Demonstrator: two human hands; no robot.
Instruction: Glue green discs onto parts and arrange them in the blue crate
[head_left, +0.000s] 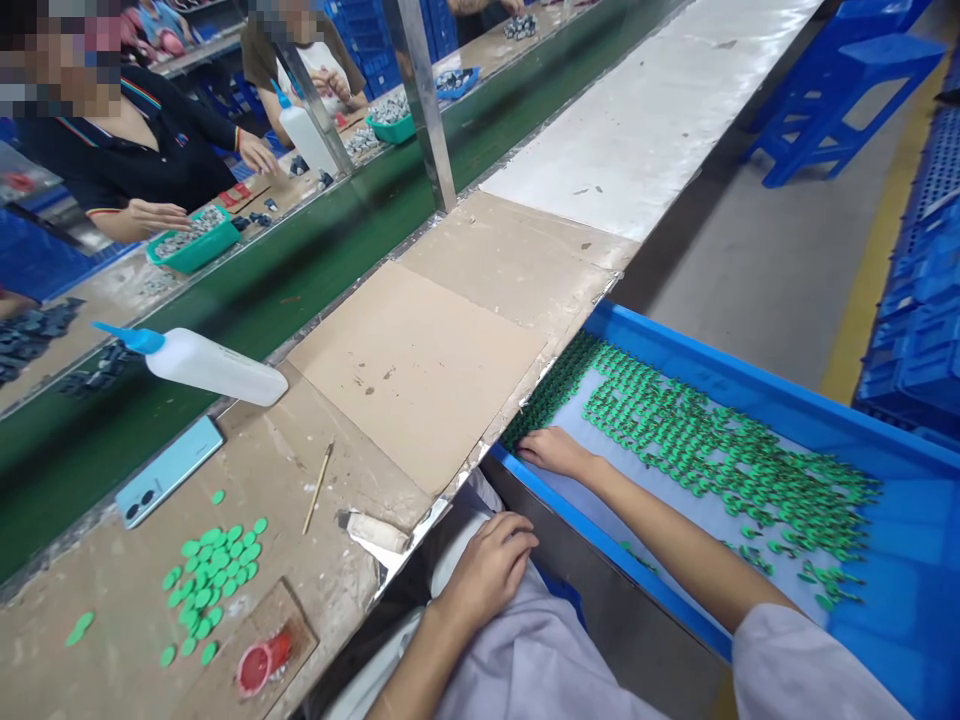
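My right hand reaches into a blue tray on my right. Its fingers are bent together at the edge of a dense row of small green pieces; whatever they hold is too small to make out. More rows of green round-topped pieces on thin dark stems lie on a white sheet in the tray. My left hand rests on my lap, fingers lying loosely over the cloth, holding nothing.
Loose green discs, a red paste cup, a thin stick, a phone and a glue bottle lie on the bench. Across the green belt, co-workers handle small parts. A blue stool stands far right.
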